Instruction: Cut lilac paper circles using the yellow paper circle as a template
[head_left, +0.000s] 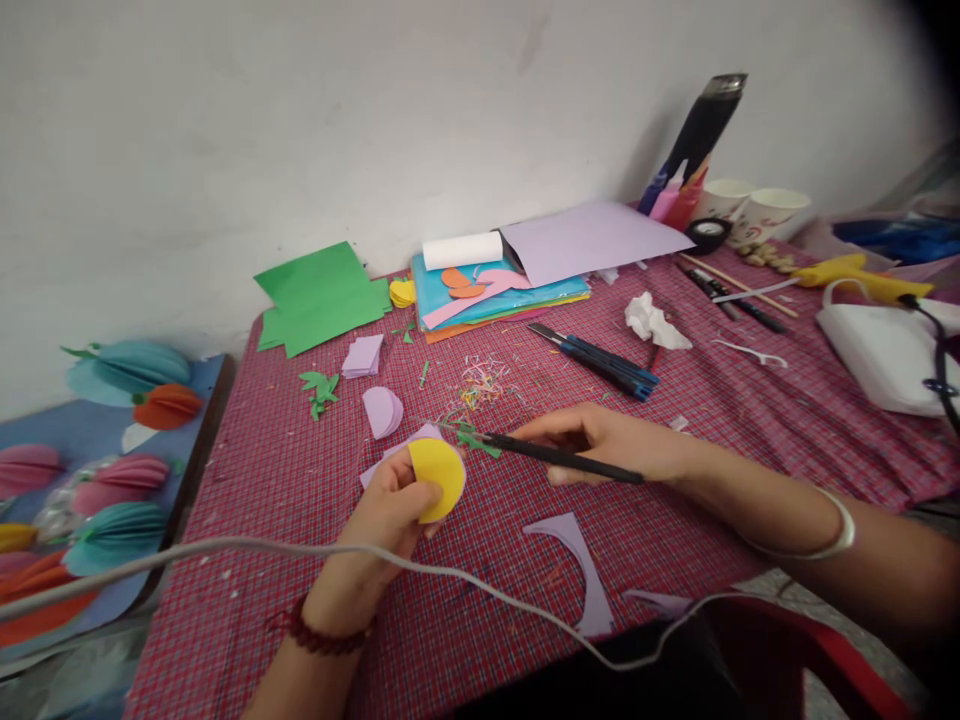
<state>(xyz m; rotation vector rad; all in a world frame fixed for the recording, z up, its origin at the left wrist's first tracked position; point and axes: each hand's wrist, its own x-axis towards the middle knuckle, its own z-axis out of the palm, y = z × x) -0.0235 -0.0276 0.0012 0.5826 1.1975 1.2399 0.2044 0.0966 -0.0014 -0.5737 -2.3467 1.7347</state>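
My left hand [394, 505] pinches a yellow paper disc [441, 470] between thumb and fingers. Light purple paper [429, 432] shows behind the disc; whether the hand also holds it I cannot tell. My right hand [600, 440] is closed around a slim black-handled tool [562, 457] with a thin pointed tip, whose exact kind is unclear. That tip points left, close to the disc and the purple paper. Just beyond the left hand lie folded purple half-discs [383, 412] and a stack of purple squares [364, 355]. A curved purple offcut [581, 575] lies below the right hand.
Green sheets [322, 300], a blue pack [450, 290] and a box cutter [600, 362] lie farther back. Paper cups [772, 215], a yellow glue gun [855, 275] and a white box [885, 355] stand right. A white cable [480, 580] crosses in front.
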